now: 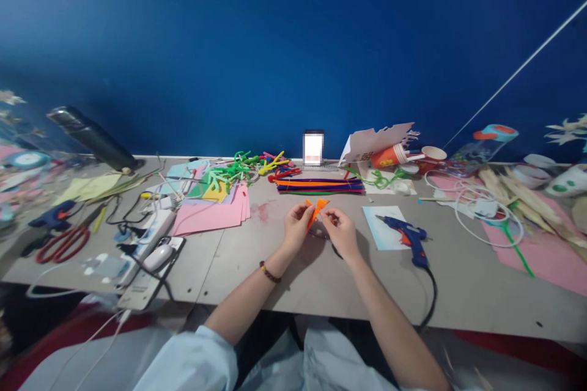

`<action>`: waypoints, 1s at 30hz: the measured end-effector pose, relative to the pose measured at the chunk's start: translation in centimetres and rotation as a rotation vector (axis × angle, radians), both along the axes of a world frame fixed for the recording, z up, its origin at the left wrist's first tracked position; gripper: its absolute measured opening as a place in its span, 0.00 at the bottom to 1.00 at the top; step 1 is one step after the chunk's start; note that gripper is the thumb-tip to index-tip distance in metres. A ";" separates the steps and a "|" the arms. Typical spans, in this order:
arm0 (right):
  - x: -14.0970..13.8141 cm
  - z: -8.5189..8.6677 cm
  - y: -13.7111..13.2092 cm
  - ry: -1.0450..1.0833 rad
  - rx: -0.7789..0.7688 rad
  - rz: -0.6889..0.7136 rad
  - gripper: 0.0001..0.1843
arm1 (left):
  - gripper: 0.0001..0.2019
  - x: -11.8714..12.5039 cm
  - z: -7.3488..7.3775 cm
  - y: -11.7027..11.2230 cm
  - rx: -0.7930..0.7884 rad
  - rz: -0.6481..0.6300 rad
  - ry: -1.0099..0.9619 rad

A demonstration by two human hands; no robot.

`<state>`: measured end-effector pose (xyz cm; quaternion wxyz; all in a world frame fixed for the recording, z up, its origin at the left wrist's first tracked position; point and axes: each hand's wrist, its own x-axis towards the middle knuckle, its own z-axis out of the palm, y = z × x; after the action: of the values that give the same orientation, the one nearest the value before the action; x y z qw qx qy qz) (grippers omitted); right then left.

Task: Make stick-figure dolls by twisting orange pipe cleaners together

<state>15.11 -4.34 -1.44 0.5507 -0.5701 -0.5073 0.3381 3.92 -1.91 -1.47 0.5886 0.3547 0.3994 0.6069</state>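
Note:
Both my hands meet over the middle of the grey table (257,269). My left hand (297,226) and my right hand (340,232) are both closed in a pinch on a bent orange pipe cleaner (317,208) held between them just above the tabletop. A dark pipe cleaner piece (321,236) lies under my hands. Behind them lies a row of straight pipe cleaners (320,186) in orange, purple and green.
A blue glue gun (408,236) with a black cord lies right of my hands on a pale card. Pink paper sheets (213,214), red scissors (64,244) and a power strip (147,244) sit left. Paper cups (394,156), white cable (486,211) and sticks are right.

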 end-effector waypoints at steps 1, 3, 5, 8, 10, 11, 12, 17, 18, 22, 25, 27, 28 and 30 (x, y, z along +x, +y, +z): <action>0.0 0.0 0.0 0.005 0.000 0.003 0.13 | 0.13 0.0 0.0 0.0 0.013 0.007 0.015; -0.1 0.1 -0.1 0.025 0.001 0.003 0.11 | 0.13 0.0 0.0 0.0 0.026 0.002 0.034; -0.1 0.1 -0.1 0.062 -0.005 -0.001 0.10 | 0.13 0.0 0.0 0.0 0.033 -0.004 0.044; -0.1 0.0 0.1 0.161 -0.066 0.018 0.12 | 0.13 -0.1 0.2 0.0 0.037 -0.018 0.049; -0.1 -0.3 0.3 0.245 -0.134 0.045 0.15 | 0.13 -0.1 0.4 0.0 0.035 -0.017 0.046; -0.1 -0.4 0.5 0.288 -0.163 0.060 0.17 | 0.13 -0.1 0.5 0.0 0.032 -0.012 0.043; -0.1 -0.7 0.6 0.332 -0.185 0.073 0.18 | 0.13 -0.1 0.5 0.0 0.029 -0.008 0.038; 0.0 -1.4 1.1 0.518 -0.229 0.118 0.18 | 0.13 -0.1 0.3 0.2 0.009 -0.009 0.019; 0.0 -1.4 1.1 0.542 -0.235 0.118 0.18 | 0.13 -0.2 0.3 0.2 -0.001 -0.017 0.012; 0.0 -1.1 1.0 0.570 -0.254 0.093 0.19 | 0.14 -0.2 0.3 0.2 -0.038 -0.046 -0.016; 0.0 -1.0 0.9 0.549 -0.242 0.067 0.17 | 0.14 -0.2 0.6 0.1 -0.047 -0.063 -0.004; 0.0 -1.0 0.9 0.537 -0.231 0.055 0.16 | 0.13 -0.1 0.8 0.0 -0.047 -0.075 0.000; 0.0 -1.0 0.9 0.529 -0.225 0.049 0.16 | 0.13 -0.1 0.8 0.0 -0.044 -0.081 0.000; 0.0 -1.0 0.9 0.506 -0.214 0.030 0.16 | 0.13 -0.1 0.9 -0.1 -0.037 -0.090 0.005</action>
<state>15.08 -3.42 -2.47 0.5915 -0.5149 -0.3236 0.5295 3.84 -1.98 -0.60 0.6206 0.3629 0.3958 0.5715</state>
